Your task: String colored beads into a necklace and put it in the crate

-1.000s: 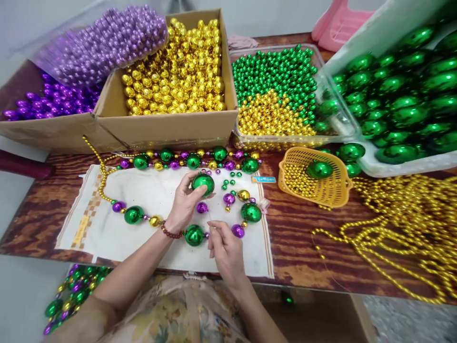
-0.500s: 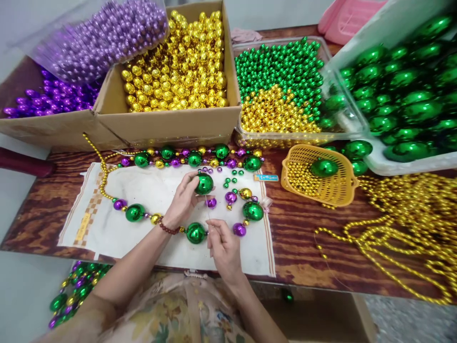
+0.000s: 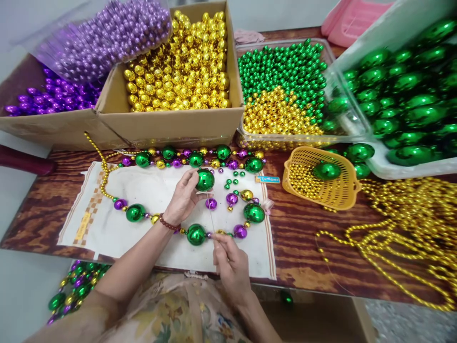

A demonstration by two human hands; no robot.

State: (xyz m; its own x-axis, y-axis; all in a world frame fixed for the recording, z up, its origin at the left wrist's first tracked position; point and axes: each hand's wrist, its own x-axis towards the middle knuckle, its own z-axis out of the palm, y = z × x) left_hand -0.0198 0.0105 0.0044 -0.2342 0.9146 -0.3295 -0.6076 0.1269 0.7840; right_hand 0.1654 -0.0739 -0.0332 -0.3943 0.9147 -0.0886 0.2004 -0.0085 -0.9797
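Observation:
My left hand (image 3: 183, 197) holds a large shiny green bead (image 3: 205, 180) above the white cloth (image 3: 117, 190). A thin pale thread (image 3: 211, 216) runs from beneath this bead down to my right hand (image 3: 230, 259), whose thumb and fingers pinch it. Between the hands lies a loose purple bead (image 3: 211, 204). Around them curves a string of beads, including a green bead (image 3: 196, 234) just left of my right fingertips and another green bead (image 3: 253, 213) farther right. Several small green beads (image 3: 235, 181) are scattered near the cloth's upper right.
Behind the cloth lies a finished-looking bead strand (image 3: 195, 159). Cardboard boxes hold purple beads (image 3: 53, 97) and gold beads (image 3: 178, 71). A clear tub (image 3: 303, 138) and a yellow basket (image 3: 337, 202) stand right, beside a white foam box (image 3: 396, 169). Gold bead chains (image 3: 410, 228) cover the table's right side.
My right hand has moved down and slightly right, drawing the thread longer below the green bead. My left hand stays almost in place, still holding that bead.

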